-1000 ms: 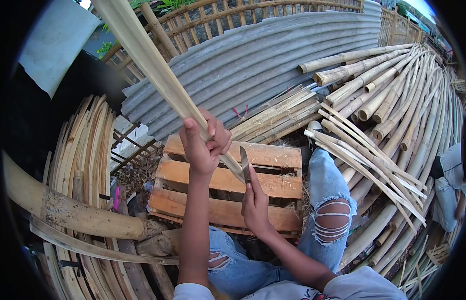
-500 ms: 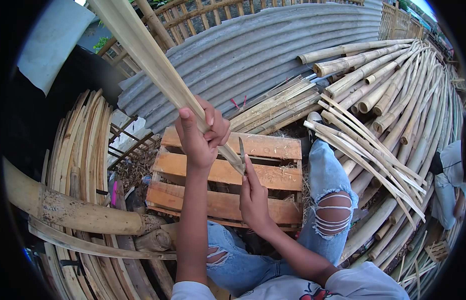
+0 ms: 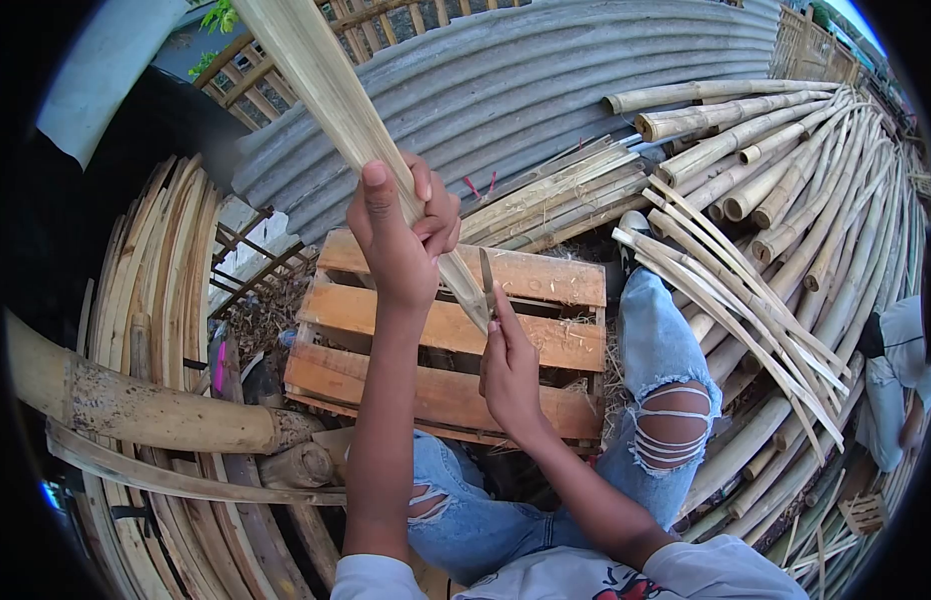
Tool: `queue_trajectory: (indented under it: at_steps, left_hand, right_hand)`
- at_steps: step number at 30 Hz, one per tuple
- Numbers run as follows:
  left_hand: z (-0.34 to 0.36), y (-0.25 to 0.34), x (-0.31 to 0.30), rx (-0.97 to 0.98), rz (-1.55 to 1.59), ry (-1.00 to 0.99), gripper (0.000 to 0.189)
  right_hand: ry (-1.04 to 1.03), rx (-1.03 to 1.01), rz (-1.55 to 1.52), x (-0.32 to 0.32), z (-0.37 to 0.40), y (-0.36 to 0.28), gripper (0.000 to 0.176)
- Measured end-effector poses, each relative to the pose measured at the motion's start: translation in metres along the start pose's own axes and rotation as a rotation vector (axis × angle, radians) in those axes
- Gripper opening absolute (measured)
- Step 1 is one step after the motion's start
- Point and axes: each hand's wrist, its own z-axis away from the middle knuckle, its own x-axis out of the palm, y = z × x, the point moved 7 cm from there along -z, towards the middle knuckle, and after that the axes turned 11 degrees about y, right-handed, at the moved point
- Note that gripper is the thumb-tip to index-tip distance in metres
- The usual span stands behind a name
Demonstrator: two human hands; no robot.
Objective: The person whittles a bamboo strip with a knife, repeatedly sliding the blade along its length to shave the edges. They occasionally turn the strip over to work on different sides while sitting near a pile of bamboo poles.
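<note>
My left hand [image 3: 404, 232] is wrapped round a long split bamboo strip [image 3: 336, 100], which slants from the top of the view down to the right. In my right hand [image 3: 511, 375] is a knife [image 3: 487, 272], its thin blade pointing up and resting against or very close to the strip's lower end. The knife's handle is hidden in my fingers. Below both hands stands a slatted wooden crate [image 3: 446, 330] with pale shavings on its boards.
Split bamboo slats [image 3: 151, 290] are stacked at left, beside a thick bamboo pole [image 3: 176, 410]. Bamboo poles [image 3: 786, 240] fill the right side, with thin strips [image 3: 736, 310] on top. Behind is corrugated sheeting [image 3: 526, 90]. Another person [image 3: 896, 370] is at the far right.
The view has shifted slightly. The bamboo strip has turned a little, showing more of its broad face, and both hands keep their grips with the knife still near its lower end.
</note>
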Motion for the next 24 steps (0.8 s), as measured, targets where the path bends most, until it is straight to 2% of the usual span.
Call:
queue_trajectory:
  at_steps: [1, 3, 4, 5, 7, 9, 11, 12, 13, 15, 16, 18, 19, 21, 23, 24]
  left_hand:
    - [0.000, 0.000, 0.002, -0.002, -0.002, -0.011, 0.056]
    - [0.000, 0.002, 0.006, 0.018, -0.012, -0.011, 0.057]
    - [0.001, 0.000, 0.008, 0.009, -0.013, -0.022, 0.057]
    - [0.002, -0.002, 0.009, -0.008, -0.017, -0.032, 0.057]
    - [0.000, -0.001, 0.011, -0.013, -0.028, -0.033, 0.057]
    - [0.004, -0.002, 0.008, -0.026, -0.044, -0.026, 0.057]
    - [0.001, 0.000, 0.008, -0.003, -0.020, -0.030, 0.057]
    - [0.000, -0.001, 0.009, 0.006, -0.008, -0.028, 0.056]
    - [0.000, -0.001, 0.009, 0.010, -0.005, -0.028, 0.056]
    - [-0.002, 0.000, 0.007, 0.017, 0.000, -0.037, 0.055]
    - [-0.003, -0.001, 0.005, 0.006, -0.005, -0.038, 0.055]
    - [-0.003, -0.001, 0.004, -0.022, 0.020, -0.042, 0.055]
    - [-0.002, -0.001, 0.002, -0.025, 0.017, -0.045, 0.055]
    - [-0.004, -0.001, -0.002, -0.007, 0.023, -0.013, 0.054]
    - [-0.008, -0.001, -0.004, -0.011, 0.025, -0.025, 0.054]
    - [-0.009, -0.001, -0.006, -0.030, 0.050, -0.023, 0.054]
  right_hand:
    - [0.002, 0.010, 0.000, -0.002, 0.003, 0.014, 0.046]
    - [0.082, -0.177, 0.197, -0.008, -0.004, 0.058, 0.046]
    - [0.148, -0.344, 0.150, -0.007, -0.008, 0.047, 0.045]
    - [0.149, -0.350, 0.150, -0.010, -0.010, 0.050, 0.045]
    - [-0.051, 0.221, -0.100, -0.006, -0.004, 0.016, 0.045]
    - [-0.039, 0.231, -0.162, -0.005, 0.002, 0.019, 0.045]
    - [0.037, 0.003, 0.073, -0.008, -0.006, 0.057, 0.043]
    - [0.168, -0.348, 0.135, -0.008, -0.010, 0.031, 0.043]
    - [0.168, -0.353, 0.135, -0.011, -0.010, 0.029, 0.043]
    - [-0.033, 0.252, -0.030, -0.006, -0.006, 0.043, 0.044]
    - [-0.030, 0.263, -0.033, -0.006, -0.004, 0.028, 0.044]
    - [-0.023, 0.095, -0.118, -0.003, 0.000, -0.002, 0.045]
    - [-0.020, 0.097, -0.121, -0.003, 0.002, 0.018, 0.045]
    - [0.103, -0.141, 0.165, -0.008, -0.006, 0.070, 0.044]
    - [0.119, -0.094, 0.119, -0.010, -0.010, 0.065, 0.044]
    - [0.033, 0.021, 0.066, -0.006, -0.007, 0.040, 0.045]
